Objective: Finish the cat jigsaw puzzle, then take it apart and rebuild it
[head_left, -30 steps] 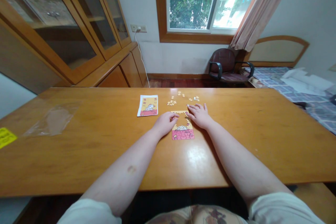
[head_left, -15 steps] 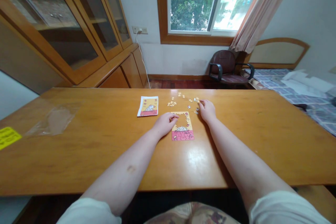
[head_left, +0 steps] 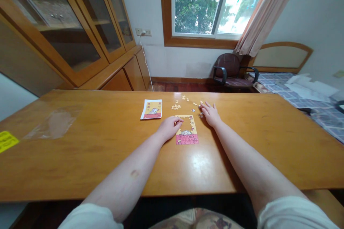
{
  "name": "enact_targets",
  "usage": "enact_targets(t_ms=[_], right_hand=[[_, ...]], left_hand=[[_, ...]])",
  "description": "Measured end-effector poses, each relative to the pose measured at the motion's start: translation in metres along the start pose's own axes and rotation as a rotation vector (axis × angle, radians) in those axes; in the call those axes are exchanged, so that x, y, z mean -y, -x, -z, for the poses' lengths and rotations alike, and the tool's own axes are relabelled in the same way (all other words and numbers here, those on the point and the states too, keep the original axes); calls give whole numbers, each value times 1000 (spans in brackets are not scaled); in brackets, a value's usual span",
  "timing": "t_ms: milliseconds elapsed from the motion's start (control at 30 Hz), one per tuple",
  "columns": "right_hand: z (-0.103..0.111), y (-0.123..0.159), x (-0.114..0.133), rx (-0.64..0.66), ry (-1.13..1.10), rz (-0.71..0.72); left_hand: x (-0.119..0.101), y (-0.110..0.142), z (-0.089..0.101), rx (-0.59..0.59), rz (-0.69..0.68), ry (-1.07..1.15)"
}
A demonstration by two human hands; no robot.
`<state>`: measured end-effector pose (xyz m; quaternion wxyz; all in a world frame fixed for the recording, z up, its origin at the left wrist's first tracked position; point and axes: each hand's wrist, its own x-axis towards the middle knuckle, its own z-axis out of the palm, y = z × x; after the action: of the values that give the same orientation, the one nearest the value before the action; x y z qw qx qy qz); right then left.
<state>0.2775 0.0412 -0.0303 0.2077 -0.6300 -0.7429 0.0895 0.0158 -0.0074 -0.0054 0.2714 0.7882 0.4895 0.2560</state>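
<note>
Jigsaw puzzle (head_left: 187, 139): on table (head_left: 53, 168), centre gap | left hand (head_left: 170, 127): curled at puzzle's left edge, grip can't be told | right hand (head_left: 211, 115): released, fingers spread by loose pieces (head_left: 200, 115) | risk: left-hand drag could unseat border; finger sweep could scatter pieces

Card (head_left: 152, 109) left of puzzle (head_left: 187, 139), loose pieces (head_left: 176, 107) behind, all on table (head_left: 67, 161)

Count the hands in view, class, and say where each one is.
2. The left hand is at the upper left edge of the unfinished puzzle; the right hand is beyond its upper right corner, by loose pieces.
</note>
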Motion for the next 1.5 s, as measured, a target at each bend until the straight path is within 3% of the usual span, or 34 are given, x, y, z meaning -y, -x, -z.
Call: enact_targets(t_ms=[267,367,567,833,1133,1333,1500], right_hand=[[6,21,3,-157,-201,-272],[14,19,-7,-120,-115,-218],[30,24,-12,72,42,-52],[37,24,3,104,214,-18],[32,23,4,117,125,13],[25,21,1,175,5,-159],[36,27,10,254,-23,-140]], left_hand=[[-1,0,1,16,1,-2],[0,0,1,12,1,-4],[4,-1,1,-13,17,-7],[3,0,3,-11,20,-1],[4,0,3,-18,24,12],[6,-1,1,-15,23,26],[6,-1,0,-15,23,25]])
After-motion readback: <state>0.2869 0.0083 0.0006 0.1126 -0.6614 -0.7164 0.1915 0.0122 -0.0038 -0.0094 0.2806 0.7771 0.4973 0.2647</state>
